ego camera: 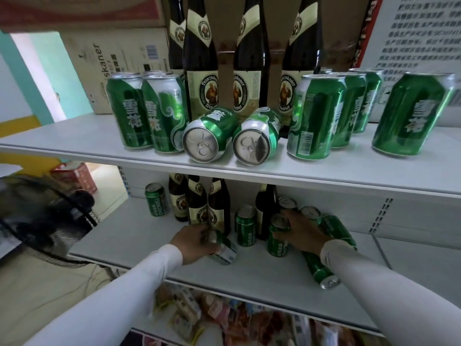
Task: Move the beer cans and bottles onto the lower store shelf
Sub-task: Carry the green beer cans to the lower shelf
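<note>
On the lower shelf [139,236], my left hand [193,242] grips a tilted green can [223,248] in front of three dark beer bottles [219,206]. To the right, my right hand [303,233] holds an upright green can [277,239]. A green can [321,268] lies on its side under my right forearm. Other upright green cans [245,227] and a dark bottle [268,211] stand between my hands. The upper shelf [74,136] bears several upright green cans [129,111], two cans lying on their sides [207,136] and tall brown bottles [200,63].
A single green can [154,199] stands at the lower shelf's back left. Cardboard boxes [114,61] sit at the upper shelf's back left. A black fan [42,216] stands to the left of the shelves. Packaged snacks [199,313] fill the shelf below.
</note>
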Demonstrator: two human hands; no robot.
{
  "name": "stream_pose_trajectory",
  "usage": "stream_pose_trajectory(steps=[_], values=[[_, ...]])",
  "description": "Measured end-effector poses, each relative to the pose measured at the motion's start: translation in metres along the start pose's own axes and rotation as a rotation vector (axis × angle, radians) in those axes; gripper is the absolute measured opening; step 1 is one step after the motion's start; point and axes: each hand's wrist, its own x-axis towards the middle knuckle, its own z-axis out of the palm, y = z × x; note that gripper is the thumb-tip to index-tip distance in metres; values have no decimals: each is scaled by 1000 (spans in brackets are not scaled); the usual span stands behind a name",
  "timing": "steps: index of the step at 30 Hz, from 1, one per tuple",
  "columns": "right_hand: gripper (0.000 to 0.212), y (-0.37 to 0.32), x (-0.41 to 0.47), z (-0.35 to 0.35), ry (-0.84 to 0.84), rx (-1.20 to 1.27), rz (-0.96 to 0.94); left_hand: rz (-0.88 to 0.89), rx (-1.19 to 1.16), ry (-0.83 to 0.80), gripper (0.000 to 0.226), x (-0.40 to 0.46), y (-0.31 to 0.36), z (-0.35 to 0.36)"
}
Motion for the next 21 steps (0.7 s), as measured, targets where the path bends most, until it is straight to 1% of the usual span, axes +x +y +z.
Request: stream_pose_trajectory(steps=[1,2,5,6,7,8,10,11,12,14,16,18,21], values=[[98,0,3,0,-9,-8,-3,13,0,9,51,3,5,-2],[93,-4,3,-3,-19,-39,-6,21,3,10,48,6,9,-4],[60,-3,6,-9,-31,-79,-28,69,-1,12,44,14,22,0],[52,-4,4,-12,-25,-81,-36,89,2,12,44,16,27,3],[50,-3,3,-13,-17,-77,-42,107,7,18,45,16,32,5],[53,-1,1,-14,-10,-72,-34,114,14,22,47,17,36,7],[70,2,-3,-16,9,-78,-24,111,24,15,49,19,39,9],[75,2,-4,-17,6,-90,-18,104,26,2,50,19,38,9],[73,0,-7,-19,-11,-105,1,95,31,-19,51,19,36,8],[60,-3,-12,-22,-27,-135,22,92,51,-45,54,17,33,6],[55,-5,-15,-23,-14,-165,18,104,38,-56,54,14,31,4],[54,-4,-16,-19,7,-133,-3,122,-26,-64,54,11,28,5],[44,-4,-19,-14,-41,-53,-69,119,-105,-49,58,8,25,6]])
